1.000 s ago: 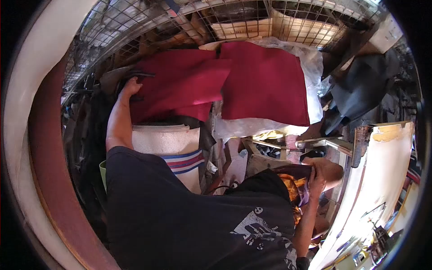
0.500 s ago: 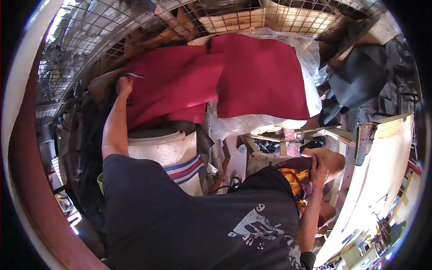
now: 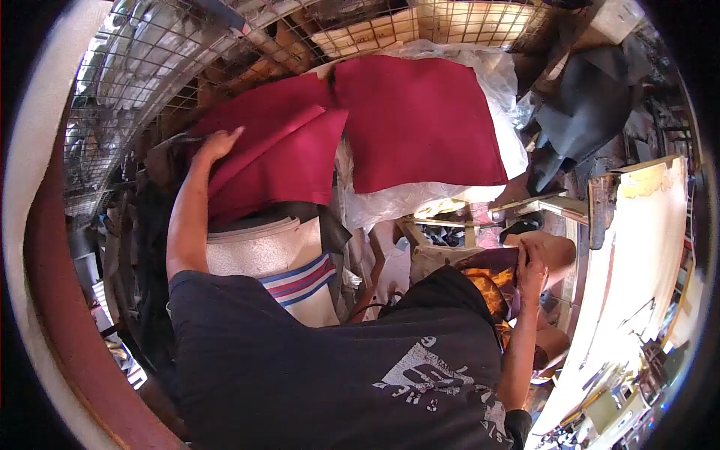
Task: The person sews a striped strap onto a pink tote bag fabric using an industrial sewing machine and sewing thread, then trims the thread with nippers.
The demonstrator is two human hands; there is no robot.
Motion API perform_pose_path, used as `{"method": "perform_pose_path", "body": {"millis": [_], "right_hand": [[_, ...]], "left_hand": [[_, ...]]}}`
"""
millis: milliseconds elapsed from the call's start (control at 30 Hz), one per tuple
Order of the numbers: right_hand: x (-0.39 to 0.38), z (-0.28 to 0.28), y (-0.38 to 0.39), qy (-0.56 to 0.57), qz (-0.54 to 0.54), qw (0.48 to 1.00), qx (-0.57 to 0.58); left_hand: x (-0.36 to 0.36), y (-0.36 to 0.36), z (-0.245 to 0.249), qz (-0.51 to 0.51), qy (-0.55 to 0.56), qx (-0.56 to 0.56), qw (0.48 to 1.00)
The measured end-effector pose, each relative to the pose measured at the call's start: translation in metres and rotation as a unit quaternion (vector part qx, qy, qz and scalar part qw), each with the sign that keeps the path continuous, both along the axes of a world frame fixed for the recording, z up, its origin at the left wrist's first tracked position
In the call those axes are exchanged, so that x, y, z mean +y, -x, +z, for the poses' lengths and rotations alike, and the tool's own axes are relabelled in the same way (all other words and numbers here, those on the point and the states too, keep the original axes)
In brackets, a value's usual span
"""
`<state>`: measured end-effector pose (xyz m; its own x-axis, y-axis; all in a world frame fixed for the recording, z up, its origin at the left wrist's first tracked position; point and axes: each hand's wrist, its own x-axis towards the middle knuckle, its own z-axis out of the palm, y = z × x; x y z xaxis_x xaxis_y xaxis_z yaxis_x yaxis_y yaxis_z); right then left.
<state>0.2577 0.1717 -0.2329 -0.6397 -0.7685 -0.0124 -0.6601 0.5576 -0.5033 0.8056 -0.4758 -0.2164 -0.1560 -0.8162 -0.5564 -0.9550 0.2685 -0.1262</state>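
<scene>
A worker's left hand, far nearer than the right hand at the bent knee toward 4 o'clock, touches a creased maroon sheet spreading toward 3, its fold running 8-to-2; whether either hand grips cannot be told.

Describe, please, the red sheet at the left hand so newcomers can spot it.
Start from the wire mesh along the top. Below it, the left red sheet lies at the left hand. A slanting ridge sets it apart from the flatter right red sheet.
</scene>
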Motion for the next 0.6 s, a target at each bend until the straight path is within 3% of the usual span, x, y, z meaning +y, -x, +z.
{"method": "perform_pose_path", "body": {"millis": [67, 133, 267, 333, 400, 467, 500, 600], "right_hand": [[0.003, 0.003, 0.0, 0.011, -0.004, 1.0, -0.003], [0.005, 0.005, 0.0, 0.029, -0.005, 1.0, -0.004], [0.013, 0.007, 0.0, 0.037, -0.013, 0.999, 0.001], [0.017, 0.005, 0.0, 0.053, -0.017, 0.998, 0.005], [0.019, 0.006, 0.001, 0.059, -0.026, 0.998, 0.0], [0.026, 0.005, 0.0, 0.063, -0.037, 0.997, -0.007], [0.028, 0.003, -0.001, 0.065, -0.043, 0.997, -0.01], [0.032, 0.003, 0.002, 0.072, -0.041, 0.997, 0.002]], "left_hand": [[0.037, 0.072, 0.027, 0.092, -0.053, 0.094, 0.99], [0.057, 0.119, 0.043, 0.105, -0.071, 0.083, 0.988], [0.069, 0.138, 0.063, 0.104, -0.078, 0.089, 0.987], [0.085, 0.146, 0.09, 0.127, -0.133, 0.158, 0.97], [0.089, 0.14, 0.091, 0.074, -0.153, 0.194, 0.966], [0.083, 0.112, 0.06, -0.057, -0.147, 0.192, 0.969], [0.106, 0.132, 0.083, -0.097, -0.163, 0.11, 0.976], [0.124, 0.118, 0.06, -0.257, -0.152, 0.024, 0.954]]}}
